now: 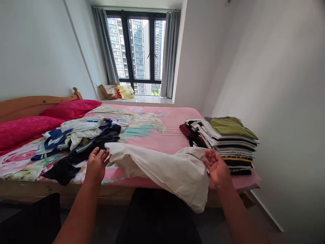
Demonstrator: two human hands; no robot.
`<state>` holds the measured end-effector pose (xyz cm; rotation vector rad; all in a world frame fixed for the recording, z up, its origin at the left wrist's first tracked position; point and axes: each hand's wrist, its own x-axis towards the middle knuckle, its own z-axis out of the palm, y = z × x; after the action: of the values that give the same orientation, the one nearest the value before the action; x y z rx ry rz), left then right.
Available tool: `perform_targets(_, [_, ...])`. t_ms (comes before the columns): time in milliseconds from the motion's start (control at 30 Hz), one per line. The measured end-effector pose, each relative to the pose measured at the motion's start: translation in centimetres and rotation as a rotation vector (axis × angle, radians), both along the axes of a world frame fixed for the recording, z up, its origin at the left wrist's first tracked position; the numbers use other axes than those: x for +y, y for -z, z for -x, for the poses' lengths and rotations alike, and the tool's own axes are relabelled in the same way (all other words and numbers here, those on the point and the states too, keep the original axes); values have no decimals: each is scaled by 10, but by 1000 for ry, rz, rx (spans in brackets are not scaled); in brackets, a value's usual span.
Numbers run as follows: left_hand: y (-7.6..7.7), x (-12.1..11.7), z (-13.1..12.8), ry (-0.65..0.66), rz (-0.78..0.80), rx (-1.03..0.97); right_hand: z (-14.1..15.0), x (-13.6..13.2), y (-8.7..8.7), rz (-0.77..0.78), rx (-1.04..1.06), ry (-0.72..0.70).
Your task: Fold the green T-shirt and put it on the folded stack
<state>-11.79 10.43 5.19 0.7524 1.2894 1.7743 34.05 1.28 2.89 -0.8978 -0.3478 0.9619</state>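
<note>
An off-white garment [162,164] stretches between my hands in front of the bed, its lower right part drooping past the mattress edge. Its folds hide what kind of garment it is. My left hand [96,166] has curled fingers at the garment's left end, gripping the cloth. At the upper right corner, my right hand [216,167] holds the cloth by its fingertips, palm turned up and the other fingers loosely spread. A loose heap of clothes [81,134] lies beyond my left hand. Close behind my right hand rises a tall stack of folded clothes [236,145], an olive-green one on top.
The bed has a pink floral sheet [175,117] and red pillows [68,108]. Black cloth [63,169] from the heap reaches the bed's front edge. Bags [125,91] stand on the windowsill. A wall [279,135] rises to the right of the stack.
</note>
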Motion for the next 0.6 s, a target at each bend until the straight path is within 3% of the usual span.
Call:
perform_targets(67, [21,3,-4,-49,74,58,11,5,25,93,-96,3])
perform_targets(133, [53,-8,-8,-60,156,110,22,-1,59,203,-245,14])
perform_targets(233, [105,-36,-17,9,277,104,43,-24,108,289,-548,67])
perform_targets(333, [142,-62,-37,103,380,63,67,-52,145,292,-884,-5])
perform_targets(400, [152,-73,-59,205,408,59,79,-64,164,317,-1006,7])
perform_targets(500, [150,-85,-102,417,374,105,86,-68,186,494,-842,94])
perform_targets(600, [138,-101,-145,664,301,173,85,-64,198,600,-674,-91])
